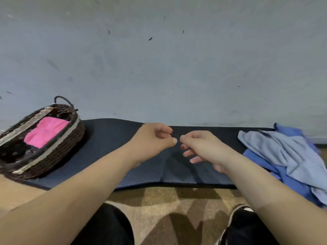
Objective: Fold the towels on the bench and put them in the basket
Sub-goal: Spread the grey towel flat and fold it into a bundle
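Head view: both your arms reach out over the middle of the counter (113,152), and neither holds any cloth. Your left grip (154,140) is curled together into a loose fist with the thumb laid forward, closed on nothing. Your right grip (201,147) sits just beside it, the two thumb tips nearly meeting. Its fingers are loosely bent and apart, and it is also empty-handed; its lower edge is blurred.

The basket (70,129) stands at the left end of the counter, with a pink towel (46,132) lying folded inside it. The blue towels (283,152) lie in a crumpled heap at the right end, well apart from the basket, with part of the heap hanging over the front edge. A paler piece lies on top of darker ones; how many pieces there are cannot be told.

You look to be between towels: one is stowed, and the next has not yet been picked up. The next move likely calls for your right grip to reach across to the heap and pinch only the pale top layer. Lift it free without dragging the darker cloth off the edge. Then lay it flat on the middle of the counter and find its corners with both hands.
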